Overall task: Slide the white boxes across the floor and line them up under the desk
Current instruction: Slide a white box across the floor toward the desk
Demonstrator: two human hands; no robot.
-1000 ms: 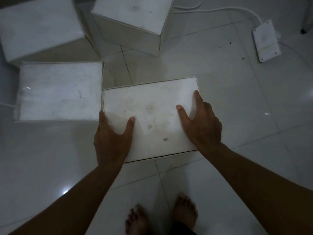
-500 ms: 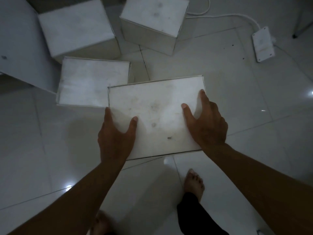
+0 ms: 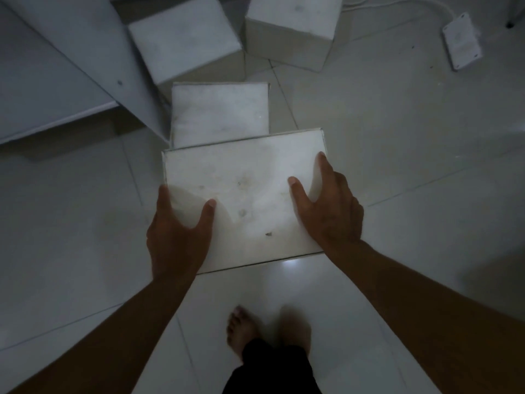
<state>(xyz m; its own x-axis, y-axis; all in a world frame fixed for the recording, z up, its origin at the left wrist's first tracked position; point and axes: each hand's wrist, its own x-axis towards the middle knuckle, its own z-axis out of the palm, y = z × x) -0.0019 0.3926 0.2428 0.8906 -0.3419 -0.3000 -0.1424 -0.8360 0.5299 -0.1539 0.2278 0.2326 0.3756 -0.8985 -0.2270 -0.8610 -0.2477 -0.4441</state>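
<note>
Since 1 second ago the near box point(image 3: 244, 200), thumbs spread on top, both hands point(image 3: 176, 237) point(image 3: 332, 214) gripping, slid behind another box point(image 3: 220, 113) at 12 o'clock, 2 still unaligned.

Dim indoor room in a home or small office, seen from above.

Glossy pale floor tiles point(image 3: 412, 155) with thin grout lines reflect light. A white desk panel point(image 3: 56, 69) slants in at upper left. A white power adapter point(image 3: 462, 41) with its cable point(image 3: 403, 4) lies on the floor, and a bare foot point(image 3: 241, 331) stands on the tiles.
</note>
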